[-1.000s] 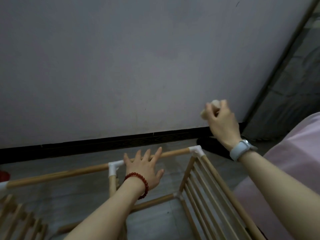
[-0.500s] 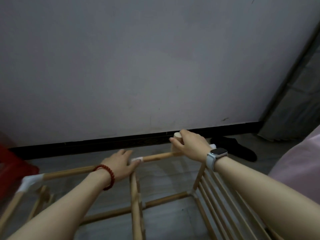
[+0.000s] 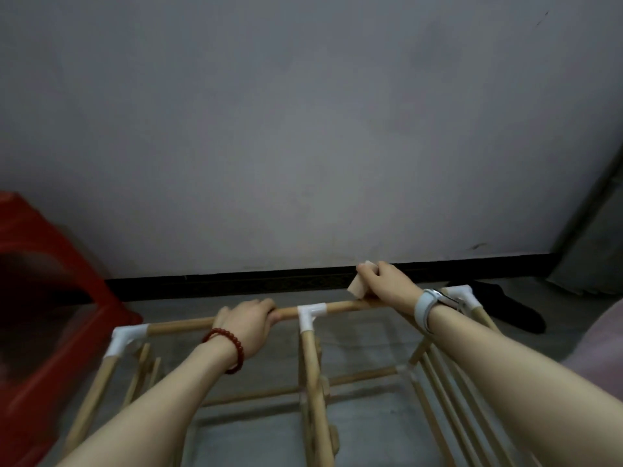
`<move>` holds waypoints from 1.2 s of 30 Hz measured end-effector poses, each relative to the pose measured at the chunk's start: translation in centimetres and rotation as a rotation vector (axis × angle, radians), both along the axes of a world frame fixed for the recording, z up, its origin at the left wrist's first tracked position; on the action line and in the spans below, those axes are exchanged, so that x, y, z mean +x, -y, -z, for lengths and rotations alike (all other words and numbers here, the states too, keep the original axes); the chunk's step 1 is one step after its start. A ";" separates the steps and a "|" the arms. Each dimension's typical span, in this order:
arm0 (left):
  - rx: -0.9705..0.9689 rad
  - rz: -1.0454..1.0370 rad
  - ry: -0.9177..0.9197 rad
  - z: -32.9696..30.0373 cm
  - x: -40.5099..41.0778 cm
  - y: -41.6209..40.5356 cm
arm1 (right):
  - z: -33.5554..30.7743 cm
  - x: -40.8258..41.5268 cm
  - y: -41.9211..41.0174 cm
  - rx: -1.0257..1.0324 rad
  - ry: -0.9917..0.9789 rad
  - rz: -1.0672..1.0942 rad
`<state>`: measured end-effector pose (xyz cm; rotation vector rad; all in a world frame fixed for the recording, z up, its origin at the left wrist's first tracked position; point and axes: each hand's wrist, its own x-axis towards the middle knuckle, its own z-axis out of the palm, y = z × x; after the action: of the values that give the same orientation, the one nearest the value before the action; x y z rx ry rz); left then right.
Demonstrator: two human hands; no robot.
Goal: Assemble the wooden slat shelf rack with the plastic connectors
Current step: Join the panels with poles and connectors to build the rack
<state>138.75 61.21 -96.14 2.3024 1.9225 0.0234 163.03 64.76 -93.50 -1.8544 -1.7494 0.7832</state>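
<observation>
Left hand (image 3: 249,320) gripped round wooden top rail (image 3: 337,306) as brace; right hand (image 3: 387,281) clasped pale wooden block (image 3: 358,287) over it, presumably for tapping white plastic T-connector (image 3: 310,315).

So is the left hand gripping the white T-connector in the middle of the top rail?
No, the left hand grips the bare wooden top rail just left of the white T-connector, whose plastic is fully uncovered.
</observation>
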 end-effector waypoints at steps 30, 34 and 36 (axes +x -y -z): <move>-0.125 0.028 0.087 0.2 -3.1 30.3 | 0.9 -0.7 30.3 0.175 -0.243 0.025; -0.178 -0.022 0.177 -0.3 -2.2 29.1 | -0.6 4.4 29.8 0.151 -0.058 0.009; -0.140 -0.003 0.217 -0.3 -0.5 28.3 | -2.5 6.8 29.0 0.138 0.137 0.002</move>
<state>138.30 32.91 -95.79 2.1113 1.7625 0.1296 169.81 35.79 -91.02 -1.8546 -1.8346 0.5312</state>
